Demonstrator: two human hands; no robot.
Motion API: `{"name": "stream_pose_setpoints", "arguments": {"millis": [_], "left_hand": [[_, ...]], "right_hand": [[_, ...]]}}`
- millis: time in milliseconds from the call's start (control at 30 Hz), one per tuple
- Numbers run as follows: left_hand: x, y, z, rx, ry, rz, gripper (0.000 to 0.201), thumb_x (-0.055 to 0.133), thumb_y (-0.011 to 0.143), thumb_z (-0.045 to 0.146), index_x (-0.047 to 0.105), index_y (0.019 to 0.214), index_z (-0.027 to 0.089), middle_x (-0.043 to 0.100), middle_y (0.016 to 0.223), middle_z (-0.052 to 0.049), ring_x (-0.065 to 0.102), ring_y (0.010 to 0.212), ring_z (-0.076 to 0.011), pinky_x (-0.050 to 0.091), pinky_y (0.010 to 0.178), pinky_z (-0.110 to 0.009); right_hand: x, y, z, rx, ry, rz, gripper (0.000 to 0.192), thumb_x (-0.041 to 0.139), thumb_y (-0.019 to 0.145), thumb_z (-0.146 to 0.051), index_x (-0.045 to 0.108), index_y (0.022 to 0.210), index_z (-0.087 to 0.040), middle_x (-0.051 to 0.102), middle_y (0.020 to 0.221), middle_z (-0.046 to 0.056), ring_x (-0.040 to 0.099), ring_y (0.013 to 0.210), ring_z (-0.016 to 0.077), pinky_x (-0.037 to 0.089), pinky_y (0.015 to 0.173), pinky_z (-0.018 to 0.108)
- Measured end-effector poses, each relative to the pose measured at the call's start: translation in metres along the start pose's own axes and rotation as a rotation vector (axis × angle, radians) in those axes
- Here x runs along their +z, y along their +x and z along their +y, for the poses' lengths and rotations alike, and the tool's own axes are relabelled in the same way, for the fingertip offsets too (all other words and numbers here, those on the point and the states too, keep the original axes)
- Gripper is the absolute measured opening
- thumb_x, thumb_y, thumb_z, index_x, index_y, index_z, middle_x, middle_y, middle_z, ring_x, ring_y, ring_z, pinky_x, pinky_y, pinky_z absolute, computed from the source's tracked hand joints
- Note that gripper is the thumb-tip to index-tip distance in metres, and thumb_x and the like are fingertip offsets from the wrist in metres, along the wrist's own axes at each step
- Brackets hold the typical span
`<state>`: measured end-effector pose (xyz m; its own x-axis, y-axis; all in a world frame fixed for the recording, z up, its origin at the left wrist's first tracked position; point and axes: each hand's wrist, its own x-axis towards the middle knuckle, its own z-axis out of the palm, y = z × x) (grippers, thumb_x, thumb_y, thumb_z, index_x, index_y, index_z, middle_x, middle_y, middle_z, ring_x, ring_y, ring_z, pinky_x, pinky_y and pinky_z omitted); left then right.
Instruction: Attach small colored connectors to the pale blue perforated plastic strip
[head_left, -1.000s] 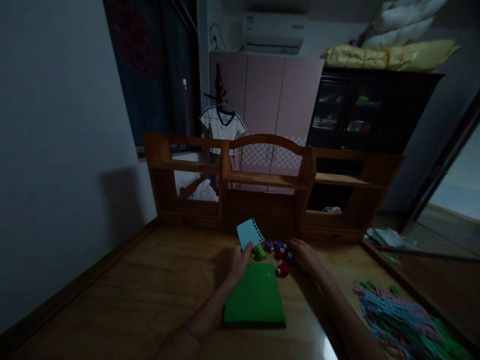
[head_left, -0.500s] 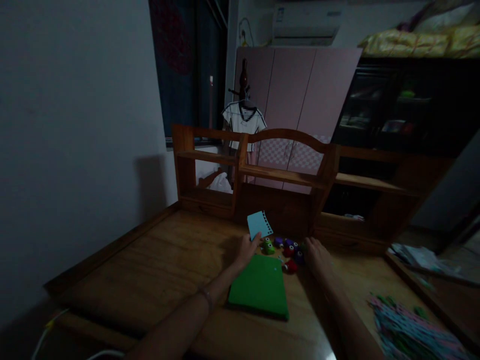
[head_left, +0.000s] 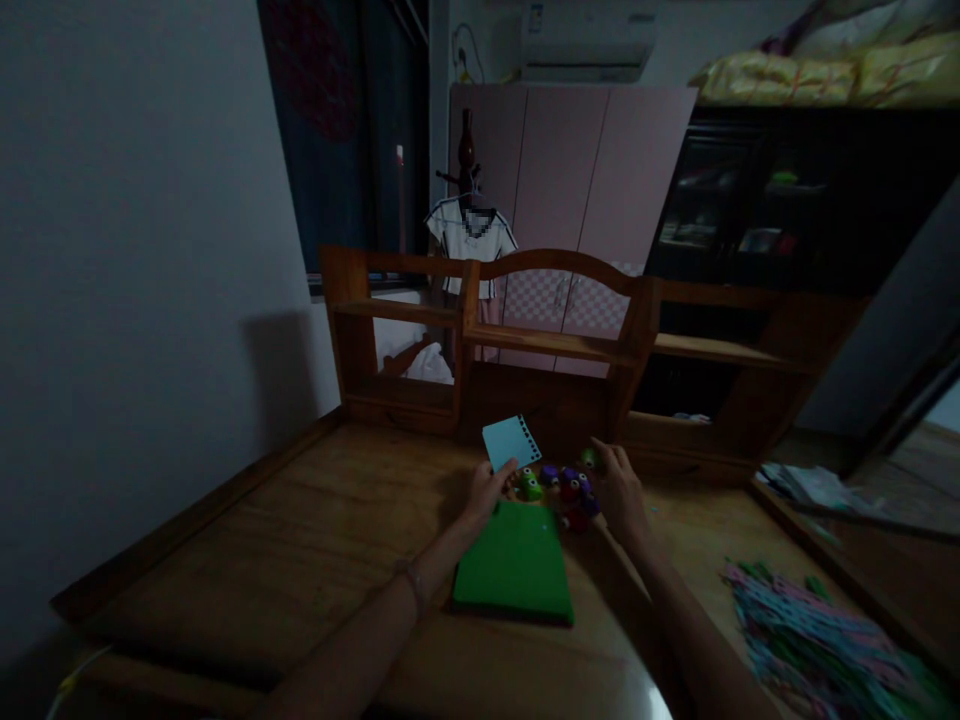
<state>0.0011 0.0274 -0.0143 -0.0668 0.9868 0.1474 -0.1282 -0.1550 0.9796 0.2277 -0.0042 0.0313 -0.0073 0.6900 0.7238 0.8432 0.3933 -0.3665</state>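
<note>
My left hand [head_left: 486,492] pinches the lower edge of a light blue sheet of paper [head_left: 510,443] with a row of holes along one side. Raised above the wooden tabletop, my right hand [head_left: 621,490] grips a small green toy with an eye [head_left: 589,458] between thumb and fingers. Between the hands lie several little toys with googly eyes: a green toy [head_left: 531,487], a purple toy [head_left: 550,475] and a red toy [head_left: 575,519] among them. Just in front of these, a flat green square block [head_left: 514,568] rests on the table.
Pink, blue and green strips [head_left: 817,630] are heaped at the right front of the tabletop [head_left: 300,540]. A wooden shelf unit [head_left: 555,345] borders the far edge, and a wall [head_left: 150,300] stands at the left. A white cord [head_left: 82,675] hangs by the near left corner.
My right hand has lifted from the right side of the toys and now shows a green toy in its fingers. The left hand still holds the paper. The whole view has shifted slightly.
</note>
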Motion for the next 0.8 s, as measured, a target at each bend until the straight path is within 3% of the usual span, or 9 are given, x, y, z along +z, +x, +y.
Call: {"name": "stream_pose_setpoints", "arguments": {"millis": [133, 233, 333, 433, 633, 800], "left_hand": [[0.000, 0.000, 0.007, -0.032, -0.209, -0.099, 0.046, 0.071, 0.059, 0.046, 0.065, 0.087, 0.010, 0.067, 0.084, -0.010, 0.061, 0.067, -0.0158, 0.047, 0.060, -0.024], [-0.001, 0.001, 0.011, -0.048, -0.218, -0.116, 0.045, 0.073, 0.057, 0.044, 0.066, 0.085, 0.009, 0.067, 0.086, -0.012, 0.062, 0.069, -0.0166, 0.048, 0.061, -0.025], [-0.001, 0.000, 0.014, -0.051, -0.187, -0.114, 0.046, 0.073, 0.058, 0.045, 0.066, 0.085, 0.009, 0.068, 0.082, -0.011, 0.061, 0.063, -0.0157, 0.049, 0.057, -0.025], [0.001, 0.000, 0.013, -0.047, -0.150, -0.087, 0.045, 0.072, 0.058, 0.047, 0.066, 0.080, 0.008, 0.067, 0.075, -0.011, 0.060, 0.057, -0.0142, 0.048, 0.053, -0.024], [-0.001, 0.003, 0.012, -0.022, -0.106, -0.070, 0.046, 0.069, 0.061, 0.051, 0.066, 0.073, 0.007, 0.067, 0.071, -0.012, 0.060, 0.054, -0.0144, 0.047, 0.050, -0.023], [-0.005, 0.002, 0.014, 0.040, -0.101, -0.072, 0.045, 0.071, 0.060, 0.048, 0.067, 0.079, 0.007, 0.068, 0.075, -0.012, 0.061, 0.057, -0.0146, 0.048, 0.052, -0.023]], "right_hand": [[0.003, -0.001, -0.020, 0.140, 0.330, 0.019, 0.036, 0.060, 0.076, -0.043, 0.057, 0.102, -0.019, 0.059, 0.097, 0.008, 0.057, 0.085, 0.0219, 0.047, 0.069, 0.031], [0.009, 0.001, -0.039, 0.294, 0.627, -0.025, 0.041, 0.065, 0.070, -0.046, 0.056, 0.100, -0.018, 0.062, 0.086, 0.006, 0.059, 0.076, 0.0205, 0.048, 0.062, 0.029], [0.017, -0.001, -0.053, 0.350, 0.835, -0.102, 0.043, 0.068, 0.068, -0.044, 0.056, 0.101, -0.019, 0.062, 0.084, 0.005, 0.059, 0.069, 0.0180, 0.047, 0.057, 0.027], [0.024, -0.007, -0.057, 0.377, 0.886, -0.144, 0.044, 0.070, 0.067, -0.041, 0.056, 0.104, -0.020, 0.062, 0.082, 0.003, 0.059, 0.067, 0.0164, 0.046, 0.056, 0.025], [0.029, -0.013, -0.055, 0.411, 0.930, -0.178, 0.044, 0.070, 0.066, -0.041, 0.058, 0.103, -0.020, 0.063, 0.094, 0.006, 0.061, 0.082, 0.0200, 0.048, 0.069, 0.029], [0.028, -0.013, -0.056, 0.384, 0.933, -0.201, 0.040, 0.070, 0.067, -0.039, 0.058, 0.098, -0.019, 0.062, 0.095, 0.006, 0.061, 0.088, 0.0208, 0.048, 0.077, 0.031]]}}
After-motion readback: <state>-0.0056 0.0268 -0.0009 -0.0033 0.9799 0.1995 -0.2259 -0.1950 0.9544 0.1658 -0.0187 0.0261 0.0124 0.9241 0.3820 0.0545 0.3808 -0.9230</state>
